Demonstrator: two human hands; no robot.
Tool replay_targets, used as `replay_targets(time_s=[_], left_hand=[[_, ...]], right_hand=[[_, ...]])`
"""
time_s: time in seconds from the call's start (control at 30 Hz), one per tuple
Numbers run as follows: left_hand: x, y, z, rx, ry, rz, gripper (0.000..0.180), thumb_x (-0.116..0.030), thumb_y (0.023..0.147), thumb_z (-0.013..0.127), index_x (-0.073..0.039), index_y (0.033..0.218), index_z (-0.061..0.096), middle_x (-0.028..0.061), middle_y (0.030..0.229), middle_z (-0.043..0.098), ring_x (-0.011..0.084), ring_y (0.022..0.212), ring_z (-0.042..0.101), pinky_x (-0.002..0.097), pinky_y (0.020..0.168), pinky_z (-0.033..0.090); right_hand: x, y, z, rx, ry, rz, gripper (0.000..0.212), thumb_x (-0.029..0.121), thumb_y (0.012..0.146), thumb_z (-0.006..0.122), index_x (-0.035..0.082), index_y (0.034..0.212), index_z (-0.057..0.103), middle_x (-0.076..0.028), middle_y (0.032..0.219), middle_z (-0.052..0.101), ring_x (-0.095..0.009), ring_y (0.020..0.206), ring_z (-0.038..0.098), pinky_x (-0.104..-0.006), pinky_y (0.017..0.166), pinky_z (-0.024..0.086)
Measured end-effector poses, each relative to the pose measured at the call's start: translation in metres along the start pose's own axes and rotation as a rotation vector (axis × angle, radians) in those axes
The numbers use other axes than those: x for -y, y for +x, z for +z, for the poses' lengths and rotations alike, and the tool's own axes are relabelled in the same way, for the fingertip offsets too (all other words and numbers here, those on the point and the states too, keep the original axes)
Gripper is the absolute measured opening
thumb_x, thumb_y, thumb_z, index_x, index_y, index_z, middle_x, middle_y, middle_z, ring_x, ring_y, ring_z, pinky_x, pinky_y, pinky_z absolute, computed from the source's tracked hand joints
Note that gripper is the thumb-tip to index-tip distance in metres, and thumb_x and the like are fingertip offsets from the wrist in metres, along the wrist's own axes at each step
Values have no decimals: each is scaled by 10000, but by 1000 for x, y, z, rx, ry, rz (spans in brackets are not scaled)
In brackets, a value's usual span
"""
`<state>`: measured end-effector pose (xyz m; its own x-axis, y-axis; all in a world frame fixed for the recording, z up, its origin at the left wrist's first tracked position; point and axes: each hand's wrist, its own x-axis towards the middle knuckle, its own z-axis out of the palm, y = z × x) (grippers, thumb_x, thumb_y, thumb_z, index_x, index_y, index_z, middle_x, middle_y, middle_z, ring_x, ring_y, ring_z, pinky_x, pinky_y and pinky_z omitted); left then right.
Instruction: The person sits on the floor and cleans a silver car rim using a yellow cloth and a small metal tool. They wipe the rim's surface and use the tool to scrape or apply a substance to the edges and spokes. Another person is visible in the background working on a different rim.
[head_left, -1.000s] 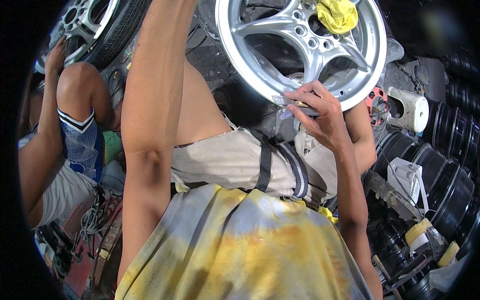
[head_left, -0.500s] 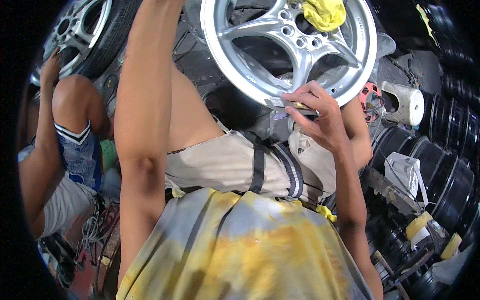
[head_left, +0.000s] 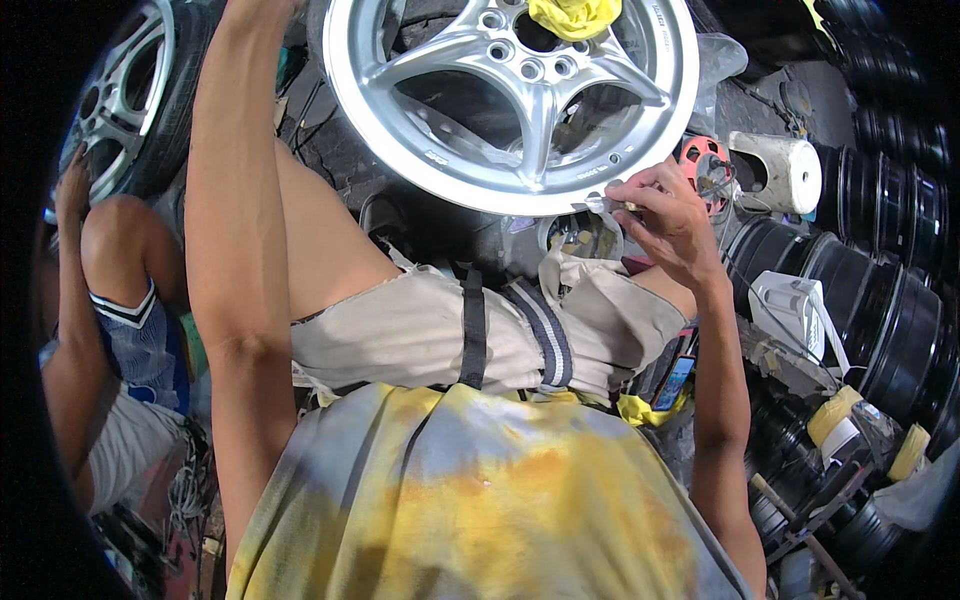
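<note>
A silver alloy wheel (head_left: 537, 115) with wide spokes lies tilted in front of my knees. My right hand (head_left: 668, 215) is at its near right edge, fingers pinched on a small flat grey piece (head_left: 596, 201) that touches or nearly touches the outer lip. Exactly what the piece is I cannot make out. A yellow cloth (head_left: 578, 16) covers part of the wheel's hub. My left forearm (head_left: 240, 170) reaches up past the left of the wheel, and its hand lies beyond the top edge of the picture.
On the left, another person's hand (head_left: 73, 185) touches a wheel with a tyre (head_left: 185, 120). Black steel rims (head_left: 880, 340) are stacked at the right, near a white cut-open container (head_left: 790, 172), a red reel (head_left: 706, 165) and a white box (head_left: 788, 310). A phone (head_left: 675, 382) lies beside my hip.
The view has shifted, so the wheel and my legs sit further left in it. My right hand has moved rightward along the wheel's lip, still pinching the flat piece. The phone has come into sight.
</note>
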<state>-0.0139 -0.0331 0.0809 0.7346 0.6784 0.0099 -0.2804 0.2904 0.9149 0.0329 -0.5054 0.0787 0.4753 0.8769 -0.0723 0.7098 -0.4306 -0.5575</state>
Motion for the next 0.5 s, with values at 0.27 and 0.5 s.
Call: replay_targets(time_s=[0.27, 0.5], left_hand=[[-3, -1, -1, 11, 57, 9, 169, -22, 989, 591, 97, 1103, 631, 181, 1067, 698, 234, 907, 729, 325, 813, 634], [-3, -3, -3, 21, 75, 17, 173, -42, 996, 602, 85, 1108, 640, 153, 1037, 711, 202, 874, 732, 300, 795, 636]], right_hand=[[6, 12, 1, 32, -83, -132, 359, 59, 801, 818, 176, 1139, 794, -35, 1040, 668, -227, 1017, 628, -372, 888, 510], [3, 23, 0, 94, -61, -188, 348, 59, 792, 824, 180, 1117, 805, -41, 1026, 666, -239, 991, 618, -377, 886, 501]])
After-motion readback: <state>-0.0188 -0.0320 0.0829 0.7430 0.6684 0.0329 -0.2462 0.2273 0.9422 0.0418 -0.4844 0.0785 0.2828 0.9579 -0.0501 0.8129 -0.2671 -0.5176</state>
